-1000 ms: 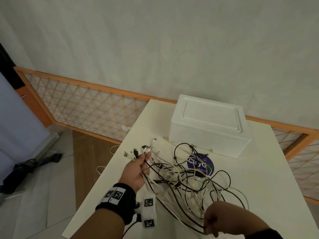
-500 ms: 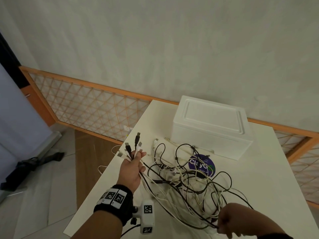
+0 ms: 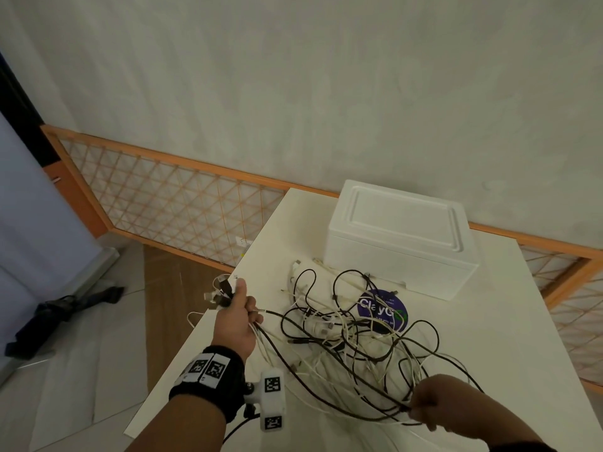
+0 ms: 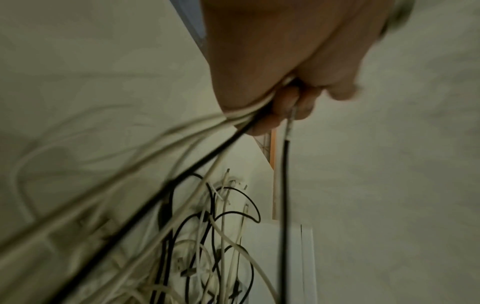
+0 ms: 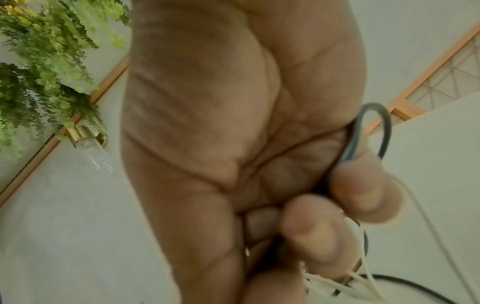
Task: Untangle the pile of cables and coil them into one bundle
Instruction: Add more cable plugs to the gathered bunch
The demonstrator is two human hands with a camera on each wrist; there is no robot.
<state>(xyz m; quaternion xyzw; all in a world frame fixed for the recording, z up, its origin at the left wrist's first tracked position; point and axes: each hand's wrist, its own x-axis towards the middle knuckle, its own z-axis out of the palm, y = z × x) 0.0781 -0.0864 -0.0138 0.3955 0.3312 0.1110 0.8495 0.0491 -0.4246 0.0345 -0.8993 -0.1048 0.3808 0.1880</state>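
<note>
My left hand (image 3: 236, 324) grips gathered plug ends (image 3: 219, 293); right hand (image 3: 427, 406) pinches strands; cables (image 3: 352, 334) between stay tangled, uncoiled.

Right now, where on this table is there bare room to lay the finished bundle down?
Bare patches: the table right of the cable pile, below the white foam box; and the strip left of the box. The middle is crowded, the tangle spreading over the purple sticker between the left hand and right hand.
</note>
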